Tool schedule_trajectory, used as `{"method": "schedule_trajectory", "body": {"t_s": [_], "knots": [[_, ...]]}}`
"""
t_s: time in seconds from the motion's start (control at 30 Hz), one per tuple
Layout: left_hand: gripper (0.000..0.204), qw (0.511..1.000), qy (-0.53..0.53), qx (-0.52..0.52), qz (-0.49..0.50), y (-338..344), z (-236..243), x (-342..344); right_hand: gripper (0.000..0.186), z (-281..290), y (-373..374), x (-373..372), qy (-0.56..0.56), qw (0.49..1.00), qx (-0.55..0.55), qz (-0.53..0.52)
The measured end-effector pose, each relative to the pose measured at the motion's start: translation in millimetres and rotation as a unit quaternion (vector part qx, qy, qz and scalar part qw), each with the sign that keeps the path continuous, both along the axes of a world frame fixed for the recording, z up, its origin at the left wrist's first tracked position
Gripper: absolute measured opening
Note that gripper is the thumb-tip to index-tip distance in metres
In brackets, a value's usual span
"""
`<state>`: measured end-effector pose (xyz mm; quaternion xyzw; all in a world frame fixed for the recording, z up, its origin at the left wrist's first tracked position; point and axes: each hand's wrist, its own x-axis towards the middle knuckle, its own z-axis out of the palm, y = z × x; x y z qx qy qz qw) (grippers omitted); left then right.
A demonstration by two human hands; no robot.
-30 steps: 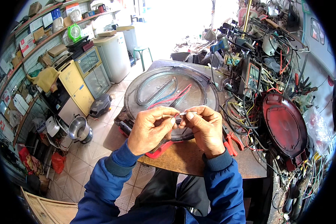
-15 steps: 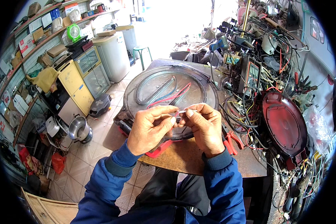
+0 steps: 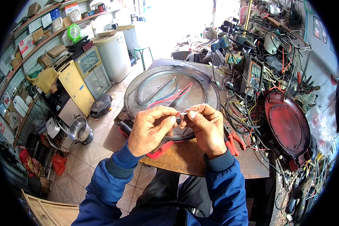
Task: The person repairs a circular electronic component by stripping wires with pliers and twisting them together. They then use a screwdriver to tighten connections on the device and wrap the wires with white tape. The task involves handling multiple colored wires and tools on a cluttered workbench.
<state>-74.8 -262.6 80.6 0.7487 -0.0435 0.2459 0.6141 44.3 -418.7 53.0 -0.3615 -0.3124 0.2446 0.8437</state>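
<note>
Both my hands meet over the near edge of a round metal heating plate (image 3: 139, 88). My left hand (image 3: 152, 128) is closed in a pinch, with a bit of red wire (image 3: 178, 114) showing at its fingertips. Thumb and forefinger of my right hand (image 3: 206, 130) pinch a thin white piece (image 3: 184, 113), small and tube-like, which touches or nearly touches the red bit. A looped heating tube (image 3: 157, 91) lies on the plate, and red leads (image 3: 171, 98) run across it toward my left hand. Fingers hide much of the small parts.
Red-handled pliers (image 3: 235, 143) lie on the wooden table (image 3: 177, 158) right of my right hand. A dark red oval pan shell (image 3: 286, 124) and heaped cables (image 3: 248, 83) crowd the right side. A steel pot (image 3: 80, 129) stands on the floor at left.
My left fingertips have shifted slightly, and more of the white piece shows between the hands. The round plate sits almost the same; both hands stay pinched.
</note>
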Motion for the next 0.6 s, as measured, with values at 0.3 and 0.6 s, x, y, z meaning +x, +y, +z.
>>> {"method": "schedule_trajectory", "body": {"t_s": [0.3, 0.6], "knots": [[0.015, 1.0, 0.006, 0.012, -0.003, -0.1, 1.5, 0.1, 0.014, -0.5, 0.1, 0.3, -0.008, 1.0, -0.001, -0.003], [0.016, 1.0, 0.008, 0.019, 0.005, -1.7, 2.2, -0.6, 0.013, -0.2, 1.2, 0.0, -0.013, 1.0, -0.006, -0.014]]}}
